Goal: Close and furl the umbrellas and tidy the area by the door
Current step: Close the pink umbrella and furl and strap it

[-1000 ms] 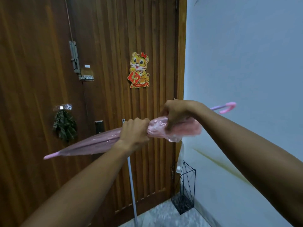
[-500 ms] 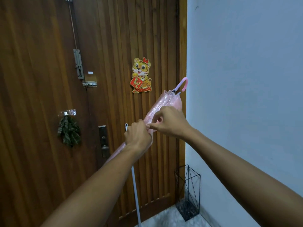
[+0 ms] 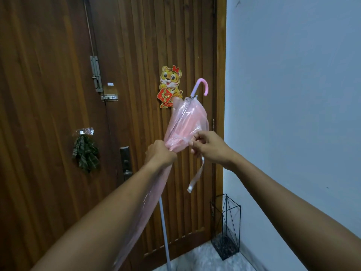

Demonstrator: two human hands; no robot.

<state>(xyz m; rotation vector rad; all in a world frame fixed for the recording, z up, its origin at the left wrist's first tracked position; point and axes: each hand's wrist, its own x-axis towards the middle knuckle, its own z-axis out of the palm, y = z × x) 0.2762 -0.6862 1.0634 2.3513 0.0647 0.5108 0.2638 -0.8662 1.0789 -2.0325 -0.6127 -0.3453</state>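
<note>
A closed pink translucent umbrella (image 3: 186, 122) stands nearly upright in front of the wooden door, its curved pink handle (image 3: 202, 86) at the top. My left hand (image 3: 160, 153) is clenched around the gathered canopy at mid-length; the lower part runs down under my left forearm. My right hand (image 3: 207, 146) pinches the umbrella's white tie strap (image 3: 196, 177) close to the canopy, and the strap's free end hangs down loose.
A black wire umbrella stand (image 3: 226, 227) sits on the floor in the corner between door and blue-grey wall. A thin white pole (image 3: 164, 231) leans against the door (image 3: 58, 94). The door bears a tiger sticker (image 3: 170, 85), a bolt, a lock and a hanging green cloth (image 3: 85, 151).
The umbrella swung from lying level to standing handle-up. My right hand slid from the canopy's handle end down to the strap, which now dangles free.
</note>
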